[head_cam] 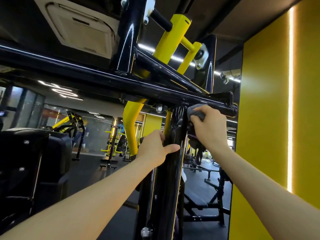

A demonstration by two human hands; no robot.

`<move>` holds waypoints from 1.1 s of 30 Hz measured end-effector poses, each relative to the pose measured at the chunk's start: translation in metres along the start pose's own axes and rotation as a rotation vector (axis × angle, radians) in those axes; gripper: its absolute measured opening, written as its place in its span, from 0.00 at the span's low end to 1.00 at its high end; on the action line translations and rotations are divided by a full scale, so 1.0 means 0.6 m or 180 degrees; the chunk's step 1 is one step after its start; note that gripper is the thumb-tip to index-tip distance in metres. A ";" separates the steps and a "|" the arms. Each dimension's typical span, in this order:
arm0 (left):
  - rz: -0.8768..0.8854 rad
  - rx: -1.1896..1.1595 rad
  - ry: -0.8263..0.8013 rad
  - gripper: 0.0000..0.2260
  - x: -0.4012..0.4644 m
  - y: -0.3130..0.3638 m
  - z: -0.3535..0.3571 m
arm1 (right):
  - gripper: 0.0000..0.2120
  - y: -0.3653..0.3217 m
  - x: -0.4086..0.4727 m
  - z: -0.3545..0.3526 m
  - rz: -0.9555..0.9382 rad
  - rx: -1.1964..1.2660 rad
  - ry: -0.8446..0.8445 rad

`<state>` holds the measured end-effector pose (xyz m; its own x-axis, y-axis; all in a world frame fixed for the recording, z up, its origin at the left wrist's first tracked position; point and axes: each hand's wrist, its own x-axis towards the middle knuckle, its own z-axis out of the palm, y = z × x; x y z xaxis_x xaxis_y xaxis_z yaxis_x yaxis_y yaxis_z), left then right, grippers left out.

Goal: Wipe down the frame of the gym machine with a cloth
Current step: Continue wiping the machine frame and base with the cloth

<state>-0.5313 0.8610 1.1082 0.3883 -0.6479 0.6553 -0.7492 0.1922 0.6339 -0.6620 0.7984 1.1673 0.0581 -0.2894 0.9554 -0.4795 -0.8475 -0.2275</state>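
Two bare forearms fill the bottom of the view, both reaching up toward the black machine frame. The left hand (154, 147) grips the glossy black upright post (174, 153), fingers curled round its far side and thumb pointing right across the front face. Higher up and to the right, the right hand (208, 126) clutches a grey cloth (196, 111), bunched in its curled fingers and pressed against the frame just where the upright meets the black horizontal crossbar (107, 80). The cloth sits right under that bar, near its round capped end (232, 110) at the right.

A bolt with a nut (159, 108) hangs under the crossbar, just left of the cloth. Behind the post curves a yellow tube (129, 125), and above the bar rises a yellow lever arm (173, 33) with a black threaded rod (its tip is blurred). Something dark and purple hangs below the right hand beside the post; possibly more cloth, though the view is too murky to tell.

To the right stands a yellow wall (266, 118) with a vertical light strip (290, 101). At left, a black padded seat (34, 153); overhead, a ceiling air-conditioning unit (81, 26). A mirror behind shows more yellow-and-black gym machines (112, 141) and a bench (199, 201).
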 end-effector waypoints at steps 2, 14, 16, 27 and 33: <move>-0.0018 0.0074 0.0027 0.24 0.001 -0.001 -0.001 | 0.08 0.004 -0.007 0.014 0.0345 0.0240 -0.0219; -0.0037 0.0491 0.0054 0.23 0.005 0.006 -0.003 | 0.08 0.003 -0.011 -0.019 -0.0811 0.0803 0.0935; -0.0012 0.0509 0.0043 0.24 0.002 0.008 -0.003 | 0.11 0.008 0.005 -0.021 -0.1233 0.0860 0.0894; -0.0042 0.0567 0.0013 0.23 0.003 0.012 -0.006 | 0.23 -0.012 0.064 0.018 -0.2690 -0.0429 -0.0581; -0.0053 0.0647 -0.0007 0.24 0.003 0.015 -0.004 | 0.26 0.010 0.077 -0.010 -0.3151 -0.1014 -0.0444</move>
<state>-0.5362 0.8633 1.1159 0.4007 -0.6513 0.6444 -0.8356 0.0288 0.5486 -0.6673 0.7823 1.2110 0.6410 0.4032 0.6531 -0.3699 -0.5833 0.7232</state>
